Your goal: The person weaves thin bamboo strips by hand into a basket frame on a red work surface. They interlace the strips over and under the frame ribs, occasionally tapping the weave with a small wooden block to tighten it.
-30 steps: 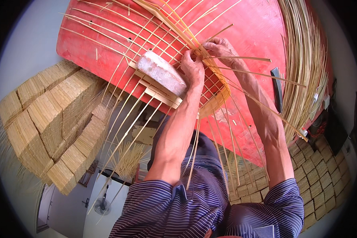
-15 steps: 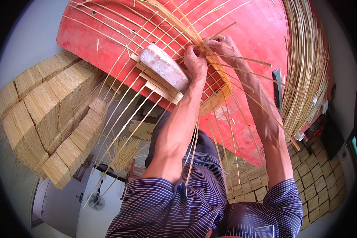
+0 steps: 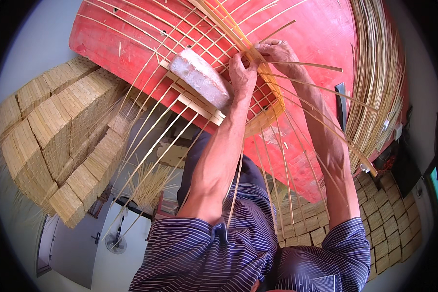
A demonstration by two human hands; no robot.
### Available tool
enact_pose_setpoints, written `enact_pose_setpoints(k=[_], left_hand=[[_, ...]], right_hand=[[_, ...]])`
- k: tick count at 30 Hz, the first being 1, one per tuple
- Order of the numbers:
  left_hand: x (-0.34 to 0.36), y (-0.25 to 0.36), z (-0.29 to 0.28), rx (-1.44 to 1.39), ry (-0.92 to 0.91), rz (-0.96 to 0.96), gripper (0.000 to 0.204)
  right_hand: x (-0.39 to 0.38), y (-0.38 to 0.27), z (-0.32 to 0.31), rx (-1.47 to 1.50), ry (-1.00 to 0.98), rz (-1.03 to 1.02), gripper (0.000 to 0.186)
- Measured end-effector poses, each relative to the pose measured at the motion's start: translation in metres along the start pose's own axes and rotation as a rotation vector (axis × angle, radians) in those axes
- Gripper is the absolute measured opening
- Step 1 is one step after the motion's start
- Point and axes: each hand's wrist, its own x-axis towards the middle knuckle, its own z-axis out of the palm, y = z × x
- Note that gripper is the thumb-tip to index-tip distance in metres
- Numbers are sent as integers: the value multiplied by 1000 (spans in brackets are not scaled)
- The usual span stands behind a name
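An open lattice of thin bamboo strips (image 3: pixel 209 36) lies on the red table, bordered by a curved orange-tan band (image 3: pixel 276 97). My left hand (image 3: pixel 242 75) is closed on that band from its inner side, thumb raised along it. Just to the right, my right hand (image 3: pixel 279 53) is closed in a pinch at the outer side of the band, where strips cross; the fingertips partly hide what they grip. Loose strip ends fan out to the right and toward me. A whitish, worn brick (image 3: pixel 201 78) weighs down the lattice beside my left wrist, next to flat wooden slats (image 3: pixel 195 104).
The red table (image 3: pixel 321 29) reaches to a long bundle of thin strips (image 3: pixel 377 82) on the right. A dark-handled tool (image 3: pixel 341 104) lies near that bundle. Stacks of woven pieces (image 3: pixel 58 121) stand at the left, more woven blocks (image 3: pixel 389 219) at the lower right.
Both hands have shifted slightly right along the band, still close together. The loose strip ends at the right have moved a little outward. The brick stays on the lattice.
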Motion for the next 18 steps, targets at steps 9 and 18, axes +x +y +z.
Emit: enact_pose_setpoints(k=[9,18], left_hand=[[1,5,3,-40,34,-13,45],[-1,4,6,-23,43,-33,47]], right_hand=[[7,9,-7,55,-14,218,24],[12,40,-14,453,-83,185,17]])
